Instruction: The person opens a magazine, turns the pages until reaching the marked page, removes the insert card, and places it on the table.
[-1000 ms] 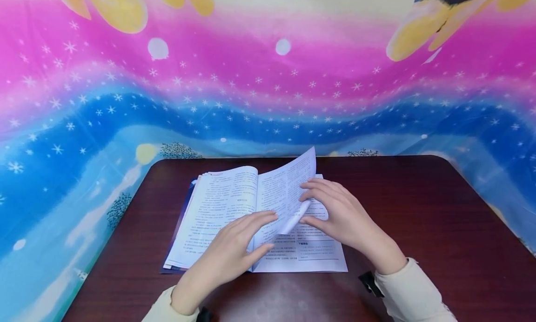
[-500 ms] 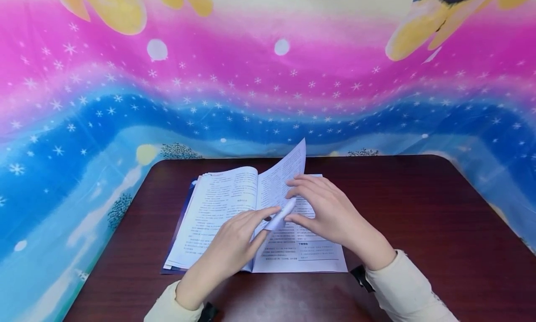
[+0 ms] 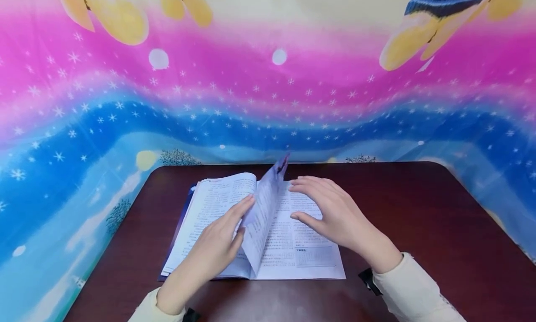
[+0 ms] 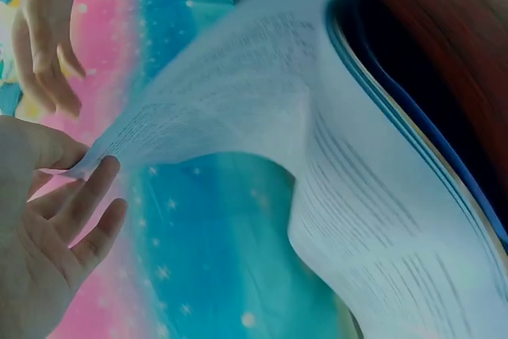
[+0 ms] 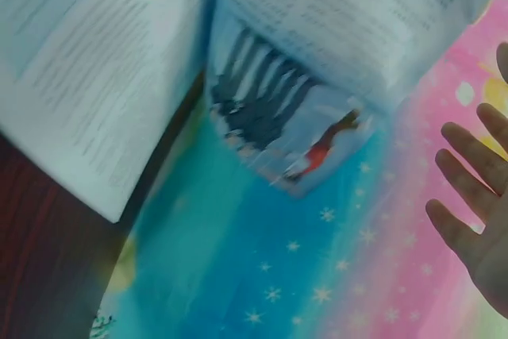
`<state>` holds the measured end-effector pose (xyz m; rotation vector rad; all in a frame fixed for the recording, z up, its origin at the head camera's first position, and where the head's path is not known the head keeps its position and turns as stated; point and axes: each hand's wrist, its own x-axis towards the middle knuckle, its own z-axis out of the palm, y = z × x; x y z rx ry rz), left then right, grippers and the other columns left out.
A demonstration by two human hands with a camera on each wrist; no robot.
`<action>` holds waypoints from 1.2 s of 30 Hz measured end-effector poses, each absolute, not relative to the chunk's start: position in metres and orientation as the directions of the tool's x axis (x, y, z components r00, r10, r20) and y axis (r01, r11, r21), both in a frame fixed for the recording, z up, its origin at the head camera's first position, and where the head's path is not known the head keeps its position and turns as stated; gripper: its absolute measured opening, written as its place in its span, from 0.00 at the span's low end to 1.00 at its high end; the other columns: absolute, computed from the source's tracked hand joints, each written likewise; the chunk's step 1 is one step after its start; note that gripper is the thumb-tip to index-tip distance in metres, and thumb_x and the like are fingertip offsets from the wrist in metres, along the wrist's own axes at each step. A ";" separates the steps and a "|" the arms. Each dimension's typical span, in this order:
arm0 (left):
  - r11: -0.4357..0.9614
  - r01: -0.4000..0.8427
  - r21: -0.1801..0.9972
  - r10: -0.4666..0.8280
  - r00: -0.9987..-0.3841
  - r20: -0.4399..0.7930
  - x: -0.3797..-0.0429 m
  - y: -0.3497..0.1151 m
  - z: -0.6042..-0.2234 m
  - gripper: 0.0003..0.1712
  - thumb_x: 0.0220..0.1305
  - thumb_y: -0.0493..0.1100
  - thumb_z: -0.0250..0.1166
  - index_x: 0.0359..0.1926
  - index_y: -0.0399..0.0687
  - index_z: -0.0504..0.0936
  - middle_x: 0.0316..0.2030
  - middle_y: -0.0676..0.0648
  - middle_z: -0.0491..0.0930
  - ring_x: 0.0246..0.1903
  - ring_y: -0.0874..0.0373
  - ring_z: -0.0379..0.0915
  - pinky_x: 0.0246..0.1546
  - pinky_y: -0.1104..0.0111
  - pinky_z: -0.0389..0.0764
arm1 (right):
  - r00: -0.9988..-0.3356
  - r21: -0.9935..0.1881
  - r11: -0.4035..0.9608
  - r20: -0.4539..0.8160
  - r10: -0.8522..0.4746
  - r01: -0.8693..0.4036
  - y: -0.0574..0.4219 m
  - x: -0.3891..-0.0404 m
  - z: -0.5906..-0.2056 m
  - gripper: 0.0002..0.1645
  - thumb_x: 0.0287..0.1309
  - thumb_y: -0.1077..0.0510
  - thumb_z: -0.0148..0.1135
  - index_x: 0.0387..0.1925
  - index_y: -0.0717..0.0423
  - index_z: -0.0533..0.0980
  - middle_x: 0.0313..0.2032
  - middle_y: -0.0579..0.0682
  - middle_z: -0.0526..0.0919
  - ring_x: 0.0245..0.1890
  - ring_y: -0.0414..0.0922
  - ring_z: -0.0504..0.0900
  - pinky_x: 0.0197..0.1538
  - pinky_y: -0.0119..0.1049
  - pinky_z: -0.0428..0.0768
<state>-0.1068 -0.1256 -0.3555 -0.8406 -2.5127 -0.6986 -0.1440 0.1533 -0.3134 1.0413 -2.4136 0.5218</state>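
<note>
An open magazine (image 3: 316, 238) lies on the table, its pages printed in columns of text and a dark blue cover edge showing at the left. One page (image 3: 264, 215) stands raised and bent near the spine. My left hand (image 3: 213, 240) is over the left half; in the left wrist view its thumb and finger pinch the edge of that page (image 4: 222, 101). Over the right half hovers my right hand (image 3: 335, 215), fingers spread and apart from the raised page. The right wrist view shows a colour picture (image 5: 270, 117) on the page, and the fingers hold nothing.
The dark brown table (image 3: 418, 219) extends on both sides of the magazine. Behind it hangs a pink and blue cloth backdrop (image 3: 234, 89) with snowflakes. Black straps (image 3: 370, 281) sit at the cuffs of the light sleeves.
The page has swung left from the right half to near upright. My left hand has moved left with its edge, while my right hand has let go and stays over the right half.
</note>
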 end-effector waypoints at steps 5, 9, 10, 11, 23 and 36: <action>0.740 0.578 0.345 0.391 -0.786 0.478 -0.104 -0.148 -0.362 0.44 0.58 0.29 0.67 0.74 0.46 0.60 0.73 0.47 0.60 0.60 0.49 0.72 0.33 0.64 0.81 | -0.623 -0.143 0.656 0.511 -0.593 -0.741 0.168 -0.152 -0.329 0.29 0.56 0.50 0.73 0.57 0.53 0.78 0.56 0.48 0.80 0.62 0.49 0.74 0.66 0.50 0.68; 0.774 0.524 0.357 0.338 -0.817 0.467 -0.103 -0.166 -0.366 0.47 0.55 0.27 0.70 0.73 0.45 0.60 0.72 0.45 0.61 0.49 0.50 0.78 0.27 0.68 0.77 | -0.663 -0.142 0.690 0.465 -0.587 -0.710 0.182 -0.158 -0.341 0.25 0.58 0.51 0.71 0.56 0.52 0.78 0.54 0.46 0.81 0.61 0.48 0.75 0.65 0.49 0.69; 0.782 0.507 0.361 0.325 -0.827 0.458 -0.103 -0.169 -0.368 0.48 0.54 0.27 0.71 0.73 0.45 0.60 0.72 0.45 0.61 0.47 0.51 0.78 0.26 0.69 0.76 | -0.670 -0.143 0.696 0.459 -0.583 -0.703 0.186 -0.158 -0.344 0.24 0.58 0.51 0.71 0.56 0.52 0.78 0.53 0.46 0.82 0.60 0.48 0.75 0.64 0.49 0.69; 0.790 0.491 0.366 0.313 -0.838 0.448 -0.102 -0.173 -0.369 0.48 0.54 0.27 0.71 0.73 0.46 0.60 0.71 0.45 0.62 0.45 0.52 0.78 0.25 0.70 0.76 | -0.676 -0.146 0.701 0.454 -0.580 -0.698 0.191 -0.159 -0.347 0.24 0.58 0.52 0.71 0.55 0.52 0.78 0.53 0.46 0.82 0.59 0.48 0.76 0.64 0.48 0.70; 0.861 0.369 0.350 0.202 -0.879 0.431 -0.091 -0.198 -0.386 0.41 0.57 0.29 0.70 0.70 0.44 0.64 0.62 0.41 0.71 0.44 0.52 0.80 0.31 0.62 0.81 | -0.715 -0.172 0.733 0.447 -0.538 -0.659 0.231 -0.148 -0.380 0.21 0.54 0.60 0.73 0.51 0.49 0.80 0.49 0.43 0.83 0.52 0.46 0.79 0.55 0.50 0.75; 0.926 0.165 0.340 0.111 -0.979 0.174 -0.087 -0.226 -0.393 0.40 0.58 0.39 0.73 0.69 0.38 0.65 0.61 0.35 0.72 0.50 0.43 0.77 0.45 0.47 0.80 | -0.746 -0.169 0.753 0.387 -0.543 -0.636 0.244 -0.133 -0.399 0.22 0.53 0.56 0.74 0.51 0.50 0.80 0.48 0.40 0.82 0.51 0.43 0.80 0.52 0.48 0.78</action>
